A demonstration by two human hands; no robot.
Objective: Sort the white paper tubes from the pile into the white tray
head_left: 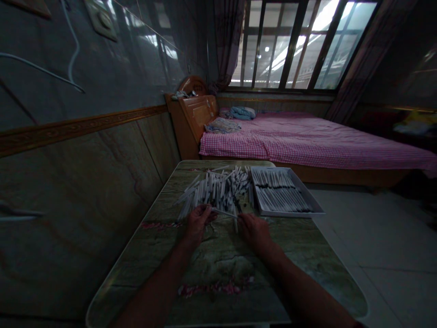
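A slim white pen (223,212) spans the gap between my two hands, low over the table (218,259). Its left end is pinched in the fingers of my left hand (199,222). My right hand (254,231) is closed on the right end, where the tip is hidden by the fingers. Just beyond lies a loose heap of white pens and pen parts (218,189), some with dark ends. To the right of the heap, a white box (293,214) holds many pens laid side by side in two rows.
The tiled wall (129,177) runs close along the table's left side. Behind the table stands a bed (290,141) with a pink checked sheet and a wooden headboard (196,116). Light floor tiles (362,237) show at the right.
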